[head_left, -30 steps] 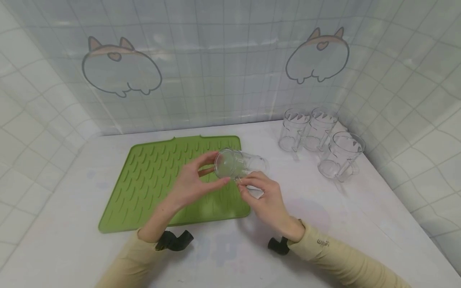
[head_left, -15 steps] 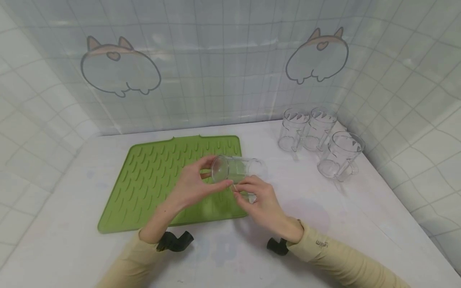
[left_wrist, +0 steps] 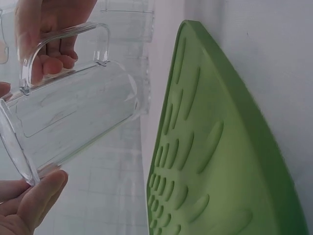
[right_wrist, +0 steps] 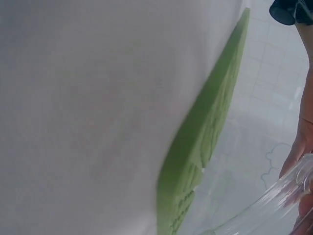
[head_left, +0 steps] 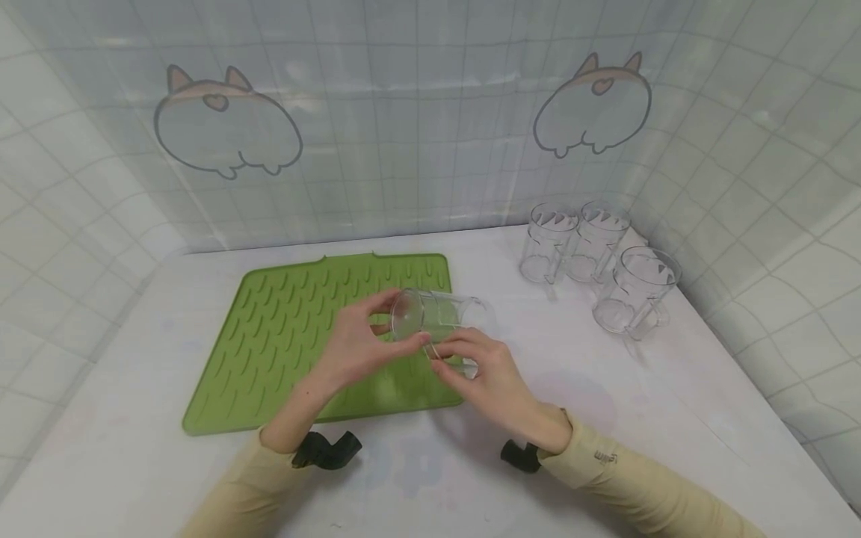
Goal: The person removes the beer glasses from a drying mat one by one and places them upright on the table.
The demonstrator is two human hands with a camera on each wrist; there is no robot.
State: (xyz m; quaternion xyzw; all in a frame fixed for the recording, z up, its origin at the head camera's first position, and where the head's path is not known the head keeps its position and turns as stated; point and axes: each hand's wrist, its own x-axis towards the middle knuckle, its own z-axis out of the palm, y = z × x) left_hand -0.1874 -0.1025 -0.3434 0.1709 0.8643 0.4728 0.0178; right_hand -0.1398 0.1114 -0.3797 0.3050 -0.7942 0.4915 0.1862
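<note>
A clear glass mug (head_left: 445,310) lies on its side in the air above the right part of a green ridged mat (head_left: 289,336). My left hand (head_left: 353,342) grips the mug's left end, thumb and fingers on opposite sides of it. My right hand (head_left: 494,373) holds the handle; in the left wrist view its fingers pass through the handle loop (left_wrist: 66,33). The right wrist view shows only part of the mug (right_wrist: 274,205), at the lower right corner.
Three more clear mugs stand upright at the back right of the white table (head_left: 592,448): two side by side (head_left: 548,246) and one nearer (head_left: 635,291). A tiled wall covering (head_left: 417,134) rises behind and at both sides.
Over the last second the mug has shifted slightly left and down, its tilt changing to show more of its side. Both hands keep their hold. The last half second brings little movement.
</note>
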